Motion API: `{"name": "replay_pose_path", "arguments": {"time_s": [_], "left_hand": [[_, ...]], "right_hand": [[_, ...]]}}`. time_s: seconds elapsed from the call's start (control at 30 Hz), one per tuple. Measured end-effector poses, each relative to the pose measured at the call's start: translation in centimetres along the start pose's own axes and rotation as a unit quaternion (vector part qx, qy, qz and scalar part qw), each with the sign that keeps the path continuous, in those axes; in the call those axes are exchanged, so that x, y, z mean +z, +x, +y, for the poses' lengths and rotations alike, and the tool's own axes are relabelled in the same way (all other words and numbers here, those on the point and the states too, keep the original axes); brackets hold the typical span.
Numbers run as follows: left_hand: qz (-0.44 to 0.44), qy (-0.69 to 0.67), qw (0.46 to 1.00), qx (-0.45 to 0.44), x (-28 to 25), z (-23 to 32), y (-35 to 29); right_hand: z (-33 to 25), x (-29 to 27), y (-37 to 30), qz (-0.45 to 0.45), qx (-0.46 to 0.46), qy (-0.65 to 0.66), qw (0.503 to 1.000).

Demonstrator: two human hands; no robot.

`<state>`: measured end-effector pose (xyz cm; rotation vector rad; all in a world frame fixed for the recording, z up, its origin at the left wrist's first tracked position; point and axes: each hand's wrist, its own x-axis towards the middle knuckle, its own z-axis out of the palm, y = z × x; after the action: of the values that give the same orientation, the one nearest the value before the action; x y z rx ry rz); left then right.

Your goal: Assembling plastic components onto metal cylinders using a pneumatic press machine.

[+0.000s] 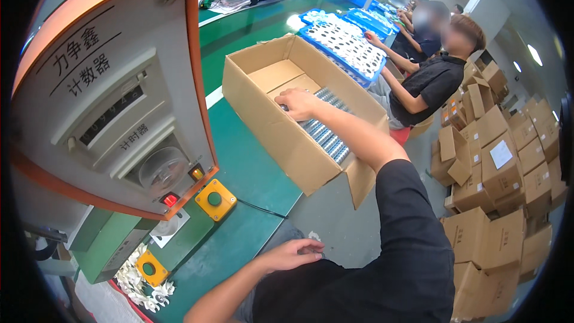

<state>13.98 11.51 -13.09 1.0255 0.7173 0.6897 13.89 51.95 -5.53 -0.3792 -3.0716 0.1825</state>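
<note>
- Green bench (242,143), grey-orange machine (134,81) at L.
- My L hand (292,255) nr torso, fingers loosely extended.
- My R hand (299,104) in box (272,134), fingers curled; can't tell if pinching.
- Silvery parts (327,137) rowed inside, nr R hand.
- Ctns (487,179) far R.

In the middle of the frame my right hand (299,104) reaches into an open cardboard box (263,125) holding rows of small silvery parts (329,139), with something small and dark showing at my fingers, while my left hand (293,255) rests, loosely curled, at the lower centre against my black shirt (341,293). A grey machine with orange edging (51,122) fills the upper left, above a yellow button box (216,200). At the upper right a co-worker (439,81) reaches to a blue tray (372,75) of white pieces, and cartons (490,167) crowd the right side.
</note>
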Motion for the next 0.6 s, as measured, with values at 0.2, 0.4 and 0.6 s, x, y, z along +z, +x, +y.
{"name": "replay_pose_path", "arguments": {"time_s": [0.2, 0.4, 0.6], "left_hand": [[0.005, -0.007, 1.0, 0.001, -0.1, 0.0, -0.1], [0.007, -0.018, 1.0, -0.007, -0.1, 0.5, 0.0], [0.008, -0.006, 1.0, -0.006, -0.2, 0.2, -0.1]], "right_hand": [[-1.1, -0.7, 0.9, -0.046, -0.031, 0.017, 0.998], [0.2, 0.3, 0.9, -0.011, -0.079, 0.028, 0.996], [-1.4, -0.4, 0.7, -0.011, -0.083, 0.027, 0.996]]}}
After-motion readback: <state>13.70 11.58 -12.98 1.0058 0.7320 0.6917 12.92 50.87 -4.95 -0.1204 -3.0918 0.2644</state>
